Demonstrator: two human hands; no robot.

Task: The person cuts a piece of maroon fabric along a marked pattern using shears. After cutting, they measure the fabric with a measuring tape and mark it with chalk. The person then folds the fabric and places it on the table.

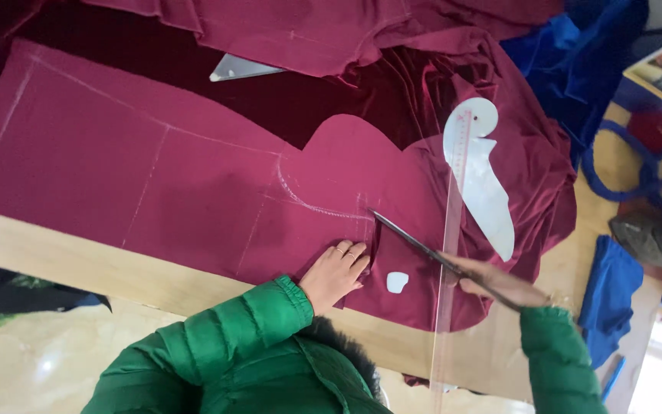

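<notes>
We note left hand [336, 274] flat, pinning maroon velvet [155, 184]; right hand [499, 285] clamped on scissors [423, 247], mid-cut. Next move, we judge: follow chalk line [308, 201].

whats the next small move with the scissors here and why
Probably close the scissors a short way further along the chalk line. Their tip sits at the fabric by the marked line, the right hand grips the handles, and the left hand presses the cloth flat beside the cut.

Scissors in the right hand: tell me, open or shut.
Shut: the scissors show as one thin line, tip at the maroon fabric's cut edge.
</notes>
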